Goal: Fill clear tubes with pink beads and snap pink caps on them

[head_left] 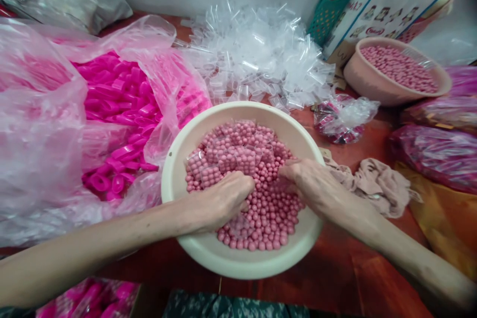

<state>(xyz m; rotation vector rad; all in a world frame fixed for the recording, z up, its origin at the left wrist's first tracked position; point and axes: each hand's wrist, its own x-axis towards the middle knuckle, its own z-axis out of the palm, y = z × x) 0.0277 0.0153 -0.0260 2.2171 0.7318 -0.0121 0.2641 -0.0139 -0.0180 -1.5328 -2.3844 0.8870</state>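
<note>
My left fingers (245, 185) and right fingers (290, 171) curling among pink beads (263, 226); can't tell grip. Filled packets (228, 160) lying in basin (257, 269); many unfilled pouches (257, 57) lying along tabletop's (346, 268) far edge.

Illegible lettering (354, 6) and red logo (374, 31) on the white bag (383, 2).

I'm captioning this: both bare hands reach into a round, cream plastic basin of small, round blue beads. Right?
Blue is wrong: the head view shows small, round pink beads. The bare left hand and bare right hand reach into the round, cream plastic basin.
</note>
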